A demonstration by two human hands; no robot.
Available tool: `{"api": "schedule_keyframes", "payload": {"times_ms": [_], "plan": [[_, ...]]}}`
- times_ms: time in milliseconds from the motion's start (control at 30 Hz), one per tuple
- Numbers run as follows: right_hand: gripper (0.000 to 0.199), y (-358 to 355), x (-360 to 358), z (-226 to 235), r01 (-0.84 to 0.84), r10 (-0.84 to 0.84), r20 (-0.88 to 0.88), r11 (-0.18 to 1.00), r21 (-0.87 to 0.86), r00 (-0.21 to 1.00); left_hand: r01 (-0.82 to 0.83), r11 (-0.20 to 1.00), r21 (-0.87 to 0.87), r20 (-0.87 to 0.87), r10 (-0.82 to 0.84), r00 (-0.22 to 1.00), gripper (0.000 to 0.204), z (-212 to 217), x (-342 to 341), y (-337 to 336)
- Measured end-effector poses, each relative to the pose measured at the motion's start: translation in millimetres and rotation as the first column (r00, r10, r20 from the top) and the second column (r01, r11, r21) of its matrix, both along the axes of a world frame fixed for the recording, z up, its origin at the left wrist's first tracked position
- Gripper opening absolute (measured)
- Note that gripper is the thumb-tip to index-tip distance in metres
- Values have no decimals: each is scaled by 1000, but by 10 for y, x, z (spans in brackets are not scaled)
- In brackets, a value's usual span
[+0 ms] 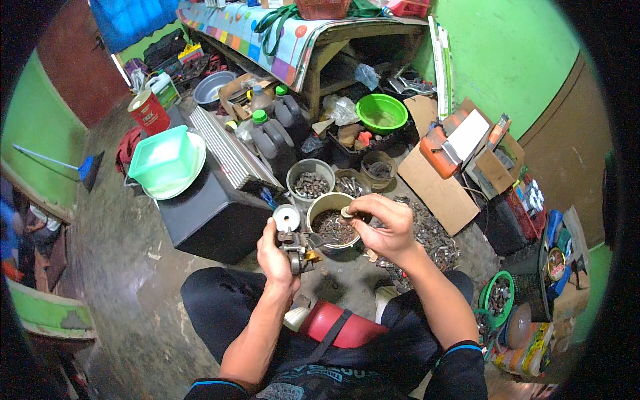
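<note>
My left hand (275,257) is closed around a dark metal part (297,251) that looks like a carburetor, with a yellowish piece on its side. In my right hand (388,223), thumb and fingers pinch a small pale round piece (347,212). That hand is over the right rim of a cream bucket (331,201) with small rusty metal bits inside. Just above my left fingertips is a small white round container (287,218). Loose metal parts (430,243) lie heaped on the floor beyond my right wrist.
A grey bucket of metal pieces (311,179) stands behind the cream one. At left, a black box (207,220) carries a green basin (160,155). Dark jugs (272,143), a bright green basin (381,112) and flattened cardboard (437,190) surround the work spot. A cloth-covered table (280,47) stands behind.
</note>
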State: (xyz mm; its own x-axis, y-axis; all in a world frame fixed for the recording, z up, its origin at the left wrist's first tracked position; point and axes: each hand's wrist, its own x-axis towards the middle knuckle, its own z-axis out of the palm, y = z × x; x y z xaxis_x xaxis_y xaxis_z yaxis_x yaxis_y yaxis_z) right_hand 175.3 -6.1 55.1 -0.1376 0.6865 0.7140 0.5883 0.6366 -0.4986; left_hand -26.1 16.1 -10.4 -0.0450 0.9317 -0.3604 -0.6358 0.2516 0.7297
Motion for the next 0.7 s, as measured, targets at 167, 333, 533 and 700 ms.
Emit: {"api": "schedule_keyframes", "payload": {"times_ms": [167,333,533,700], "plan": [[23,68,52,-153,50,-50,2,988,-147,999,-79,995,54,52,76,996,42,152,-52,17],[28,198,-13,-648,399,140,651,688,-606,746,-158,987,40,123,152,981,40,257,-129,55],[23,476,-84,-932,456,19,672,720,-523,740,-173,985,-19,143,174,974,41,222,-128,75],[27,677,23,-644,366,-320,192,880,-303,928,-156,987,-41,154,161,975,43,211,-106,68]]}}
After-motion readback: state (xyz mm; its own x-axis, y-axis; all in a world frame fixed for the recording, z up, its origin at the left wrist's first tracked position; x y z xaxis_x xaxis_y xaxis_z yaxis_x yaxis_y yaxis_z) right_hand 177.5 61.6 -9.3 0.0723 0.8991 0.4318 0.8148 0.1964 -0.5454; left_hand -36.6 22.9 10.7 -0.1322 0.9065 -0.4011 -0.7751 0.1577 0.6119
